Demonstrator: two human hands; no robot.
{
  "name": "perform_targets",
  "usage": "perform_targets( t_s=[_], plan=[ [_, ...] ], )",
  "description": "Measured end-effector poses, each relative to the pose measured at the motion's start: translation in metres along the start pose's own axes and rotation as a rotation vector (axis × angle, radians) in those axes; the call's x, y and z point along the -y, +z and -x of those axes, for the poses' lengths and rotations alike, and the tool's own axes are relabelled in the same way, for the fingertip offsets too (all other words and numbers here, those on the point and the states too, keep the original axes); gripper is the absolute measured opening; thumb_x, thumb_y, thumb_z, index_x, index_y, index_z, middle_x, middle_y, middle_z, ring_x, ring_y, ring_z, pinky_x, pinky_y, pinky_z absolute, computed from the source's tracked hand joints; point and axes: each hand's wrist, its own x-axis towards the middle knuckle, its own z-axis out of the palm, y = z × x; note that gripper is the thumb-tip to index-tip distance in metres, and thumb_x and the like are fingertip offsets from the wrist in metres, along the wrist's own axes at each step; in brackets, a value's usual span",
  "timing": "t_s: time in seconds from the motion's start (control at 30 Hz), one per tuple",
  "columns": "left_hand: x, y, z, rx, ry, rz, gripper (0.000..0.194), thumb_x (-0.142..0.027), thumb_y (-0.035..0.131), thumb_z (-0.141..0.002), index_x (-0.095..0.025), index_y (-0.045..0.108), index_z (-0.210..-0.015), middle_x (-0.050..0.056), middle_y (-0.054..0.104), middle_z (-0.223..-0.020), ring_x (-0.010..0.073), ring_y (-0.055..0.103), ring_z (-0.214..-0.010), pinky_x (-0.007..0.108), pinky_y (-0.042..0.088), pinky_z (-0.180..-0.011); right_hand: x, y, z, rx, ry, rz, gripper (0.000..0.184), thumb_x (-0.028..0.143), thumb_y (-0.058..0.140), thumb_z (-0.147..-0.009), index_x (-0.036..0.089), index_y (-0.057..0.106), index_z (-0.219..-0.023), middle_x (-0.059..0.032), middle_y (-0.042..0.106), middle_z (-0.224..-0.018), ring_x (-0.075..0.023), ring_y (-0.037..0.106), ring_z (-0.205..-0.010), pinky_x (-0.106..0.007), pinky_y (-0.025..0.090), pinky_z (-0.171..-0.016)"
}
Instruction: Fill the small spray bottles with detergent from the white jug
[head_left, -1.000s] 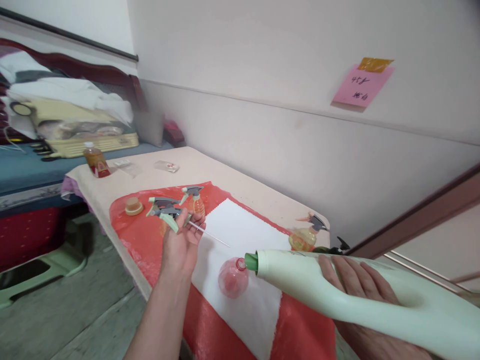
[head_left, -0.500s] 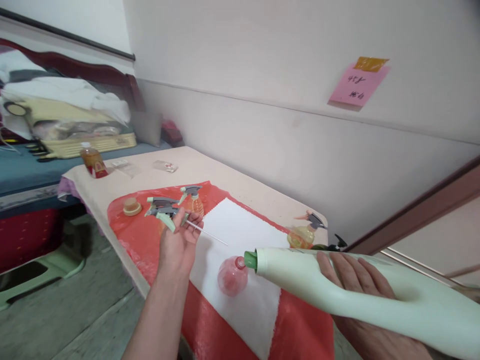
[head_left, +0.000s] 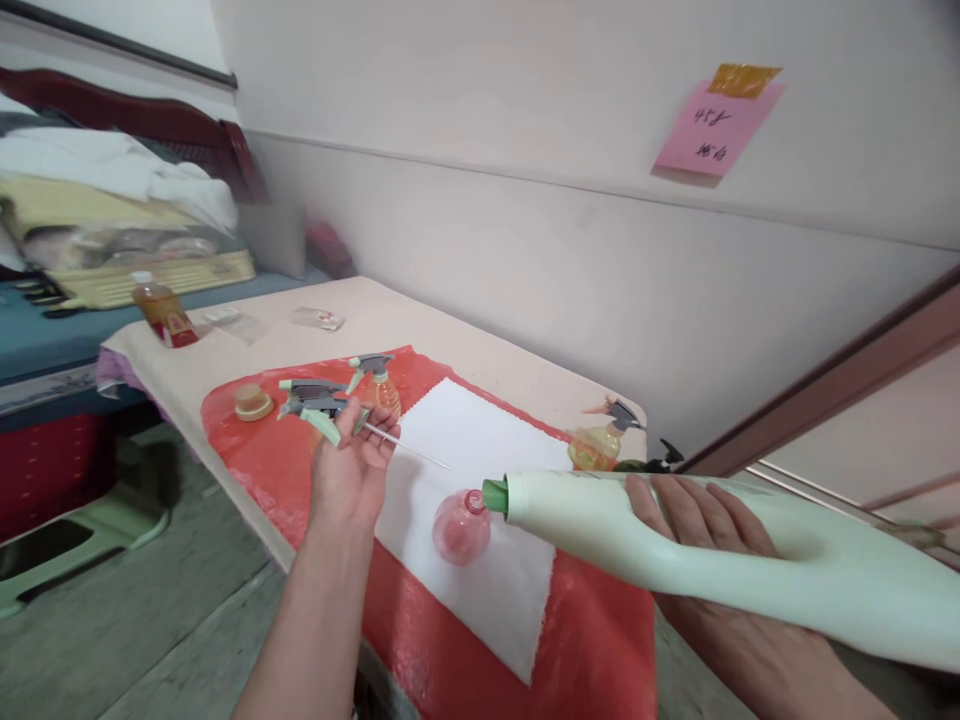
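My left hand is closed on a grey and pale-green trigger spray head, its thin dip tube pointing right over a white paper towel. My right hand grips the handle of a large pale-green jug, tipped nearly level. The jug's green spout is at the open mouth of a pink transparent bottle standing on the towel; whether they touch, I cannot tell. No liquid stream shows. An amber spray bottle stands behind my left hand.
Red plastic sheeting covers part of the table. On it sits a beige round lid-like piece. A yellowish spray bottle stands at right, a brown-liquid bottle at far left. A wall borders the table; a stool stands at left.
The whole view has shifted slightly, so everything sits a little higher and further left. Both hands keep their holds, and the jug's spout stays at the pink bottle's mouth.
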Motion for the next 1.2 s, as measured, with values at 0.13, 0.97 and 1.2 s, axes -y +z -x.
perform_targets(
  t_s=[0.13, 0.97, 1.2],
  plan=[
    [0.0, 0.001, 0.0, -0.004, -0.014, -0.004, 0.015, -0.025, 0.063, -0.085, -0.015, 0.062, -0.074, 0.005, 0.062, -0.072, 0.0144, 0.064, -0.071, 0.025, 0.053, -0.068, 0.002, -0.005, -0.003, 0.007, -0.029, 0.031, 0.043, 0.005, 0.051, -0.083, 0.002, 0.054, -0.126, -0.0239, 0.06, -0.118, -0.0386, 0.058, -0.111, -0.057, 0.049, -0.097],
    [0.0, 0.002, 0.003, -0.046, -0.037, 0.003, 0.016, -0.025, 0.062, -0.085, -0.015, 0.061, -0.073, 0.005, 0.061, -0.074, 0.0141, 0.063, -0.072, 0.025, 0.055, -0.069, -0.003, -0.02, -0.009, 0.051, -0.051, 0.086, 0.047, 0.0, 0.045, -0.083, 0.006, 0.053, -0.129, -0.0218, 0.061, -0.124, -0.0347, 0.059, -0.115, -0.054, 0.048, -0.1],
    [-0.001, 0.003, 0.004, -0.05, -0.035, 0.015, 0.017, -0.024, 0.06, -0.087, -0.014, 0.061, -0.073, 0.004, 0.061, -0.072, 0.0139, 0.063, -0.071, 0.024, 0.054, -0.068, -0.002, -0.011, -0.007, -0.002, -0.058, 0.069, 0.044, 0.001, 0.048, -0.082, 0.002, 0.055, -0.125, -0.0249, 0.063, -0.119, -0.0392, 0.06, -0.111, -0.056, 0.05, -0.096]
  ],
)
